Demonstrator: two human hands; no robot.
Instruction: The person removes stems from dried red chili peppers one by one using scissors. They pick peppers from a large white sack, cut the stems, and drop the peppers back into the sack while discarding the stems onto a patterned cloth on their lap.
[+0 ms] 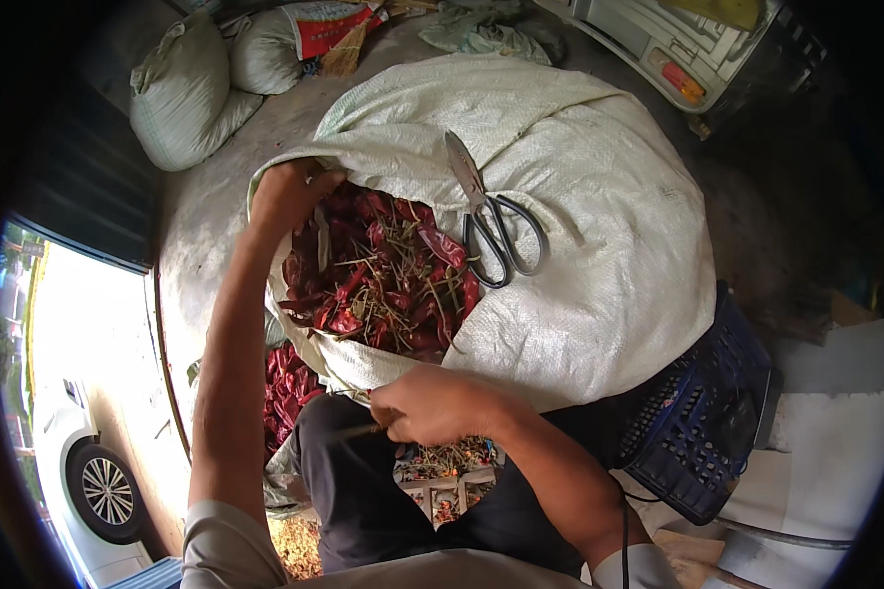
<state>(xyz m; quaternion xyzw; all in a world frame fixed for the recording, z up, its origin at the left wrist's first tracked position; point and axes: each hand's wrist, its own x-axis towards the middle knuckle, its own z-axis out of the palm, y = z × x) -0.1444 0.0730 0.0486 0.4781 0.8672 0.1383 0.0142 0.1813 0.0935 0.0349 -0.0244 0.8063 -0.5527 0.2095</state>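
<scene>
At sack mouth, left hand point(290, 191) grips sack point(580, 196) rim; right hand point(432, 404) pinches stem point(359, 430). Lots of chillies point(383, 275) left w/ stems; scissors point(491, 221) idle.

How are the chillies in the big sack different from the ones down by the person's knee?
The dried red chillies in the big white woven sack are mixed with many pale thin stems; the dried red chillies in the lower pile show hardly any. The sack's lot looks bigger and lies under the left hand; the lower pile sits below the sack's edge, left of the right hand. Both are dark red and wrinkled.
</scene>
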